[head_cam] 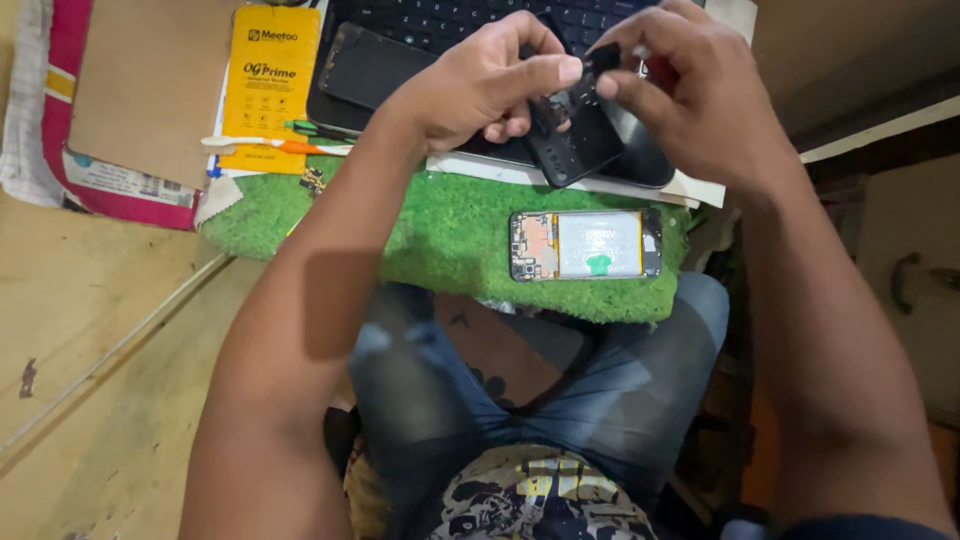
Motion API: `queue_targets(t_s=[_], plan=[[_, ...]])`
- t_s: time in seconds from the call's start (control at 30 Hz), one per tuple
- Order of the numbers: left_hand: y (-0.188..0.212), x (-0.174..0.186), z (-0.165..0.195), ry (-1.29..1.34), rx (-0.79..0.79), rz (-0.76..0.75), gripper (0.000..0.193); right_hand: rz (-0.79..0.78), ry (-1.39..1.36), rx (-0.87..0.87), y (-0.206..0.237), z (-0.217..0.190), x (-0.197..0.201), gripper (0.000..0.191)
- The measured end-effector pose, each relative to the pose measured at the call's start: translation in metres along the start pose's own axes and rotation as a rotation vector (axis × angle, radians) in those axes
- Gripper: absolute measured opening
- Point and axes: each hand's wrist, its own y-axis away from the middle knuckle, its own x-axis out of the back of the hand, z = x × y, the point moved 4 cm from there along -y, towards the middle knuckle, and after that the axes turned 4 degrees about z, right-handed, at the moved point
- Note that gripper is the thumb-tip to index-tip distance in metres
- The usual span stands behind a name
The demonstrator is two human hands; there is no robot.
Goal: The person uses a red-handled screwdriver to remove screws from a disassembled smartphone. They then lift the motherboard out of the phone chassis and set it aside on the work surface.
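My left hand [480,85] and my right hand [680,85] are raised together over the far side of a green turf mat [450,225]. Between them they pinch a small dark phone part [575,95], with the fingertips of both hands on it. Below the hands, an opened phone [585,245] lies flat on the mat, its back off, showing a silver battery and an orange board end. A dark phone back cover [590,145] lies just under the held part.
A black keyboard [440,20] sits at the far edge with a dark phone [365,65] on it. A yellow package [268,85], a white and orange toothbrush [270,146] and a cardboard sheet [140,80] lie at left. My knees are below the mat.
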Motion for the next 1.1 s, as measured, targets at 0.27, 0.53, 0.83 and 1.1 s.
queue_targets(t_s=[0.27, 0.53, 0.83, 1.1], plan=[[0.004, 0.002, 0.012, 0.099, 0.129, 0.033, 0.040, -0.165, -0.320, -0.331, -0.023, 0.045, -0.028, 0.016], [0.016, 0.008, 0.020, -0.001, 0.150, 0.108, 0.048, -0.262, -0.100, -0.619, -0.035, 0.046, -0.028, 0.028], [0.020, 0.008, 0.021, -0.051, 0.115, 0.138, 0.048, -0.226, -0.027, -0.554, -0.041, 0.039, -0.029, 0.030], [0.022, 0.005, 0.042, -0.499, -0.543, 0.366, 0.020, -0.158, -0.226, -0.427, -0.046, 0.035, -0.016, 0.020]])
